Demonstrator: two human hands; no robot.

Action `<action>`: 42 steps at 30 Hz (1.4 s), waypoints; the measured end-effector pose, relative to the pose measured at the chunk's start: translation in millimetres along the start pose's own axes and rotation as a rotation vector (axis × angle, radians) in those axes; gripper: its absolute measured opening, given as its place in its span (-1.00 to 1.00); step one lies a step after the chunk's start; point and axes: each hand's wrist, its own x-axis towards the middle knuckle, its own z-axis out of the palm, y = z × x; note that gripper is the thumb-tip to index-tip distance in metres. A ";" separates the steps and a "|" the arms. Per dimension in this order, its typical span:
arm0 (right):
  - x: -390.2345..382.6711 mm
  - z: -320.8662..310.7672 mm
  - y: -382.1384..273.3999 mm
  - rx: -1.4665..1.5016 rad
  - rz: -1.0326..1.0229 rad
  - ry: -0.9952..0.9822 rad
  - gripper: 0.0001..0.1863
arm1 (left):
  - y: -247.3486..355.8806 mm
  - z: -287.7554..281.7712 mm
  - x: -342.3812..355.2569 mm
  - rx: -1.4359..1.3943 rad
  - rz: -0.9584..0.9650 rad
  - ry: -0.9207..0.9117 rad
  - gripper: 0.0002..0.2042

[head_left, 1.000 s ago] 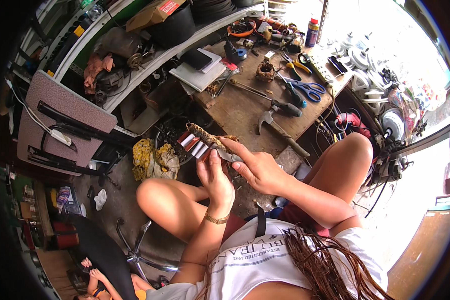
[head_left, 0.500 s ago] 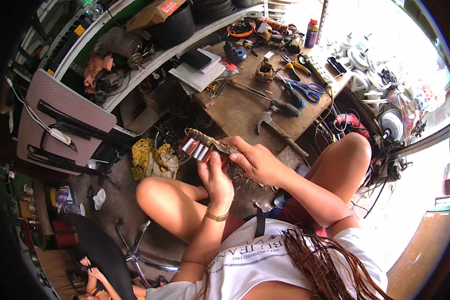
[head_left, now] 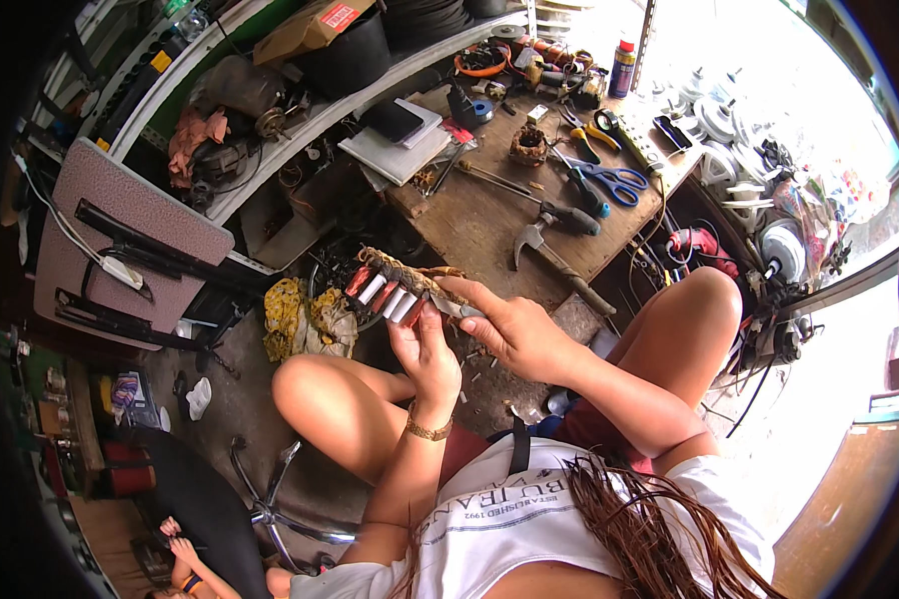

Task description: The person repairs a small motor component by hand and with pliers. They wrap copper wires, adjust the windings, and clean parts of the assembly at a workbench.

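My left hand [head_left: 428,364] is closed around the lower side of a motor stator [head_left: 378,289], its thumb up against the slots. The stator shows copper windings, pale silvery bars between them and a frayed brown bundle of wire along its top. From the right, my right hand [head_left: 525,334] grips a flat grey metal blade [head_left: 454,307], with the index finger stretched along it. The blade's front end lies at the stator's right part, by the wire bundle. Its handle end is hidden in my palm.
Ahead is a wooden workbench [head_left: 474,235] with a hammer [head_left: 559,265], blue scissors [head_left: 614,182], yellow-handled pliers [head_left: 591,140], a screwdriver [head_left: 569,217] and a wound coil part [head_left: 528,145]. A yellow cloth [head_left: 292,317] lies left of my knees. Another person's hands [head_left: 177,537] show at lower left.
The stator has turned slightly in my left hand, showing more copper at its left end. My left hand has shifted a little left; my right hand has moved slightly down and right with the blade.
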 end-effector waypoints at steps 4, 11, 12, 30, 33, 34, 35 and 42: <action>1.4 9.6 -0.7 0.057 0.015 0.072 -0.53 | -5.7 8.2 -7.2 0.163 0.136 0.027 -0.69; 1.3 3.3 -0.1 -0.112 0.094 0.037 -0.57 | -5.3 1.9 -0.8 0.078 -0.032 -0.024 -0.65; 1.9 5.1 5.3 -0.084 0.094 0.033 -0.57 | -2.9 4.8 0.8 -0.008 -0.079 -0.007 -0.65; -2.5 15.5 17.6 0.143 0.086 0.112 -0.42 | 13.2 17.5 11.0 -0.278 -0.311 0.185 -0.80; -0.1 5.3 13.1 0.026 0.150 0.242 -0.53 | 11.0 13.0 5.8 -0.260 -0.334 0.158 -0.76; 3.5 1.4 16.8 -0.011 0.114 0.224 -0.56 | 10.9 12.5 5.5 -0.251 -0.344 0.138 -0.75; 7.1 -0.9 23.7 -0.045 0.081 0.206 -0.60 | 10.6 11.2 3.7 -0.238 -0.355 0.119 -0.74; 11.4 -3.4 41.2 -0.008 -0.003 0.165 -0.71 | 10.4 -11.2 11.9 -0.235 -0.505 -0.170 -0.71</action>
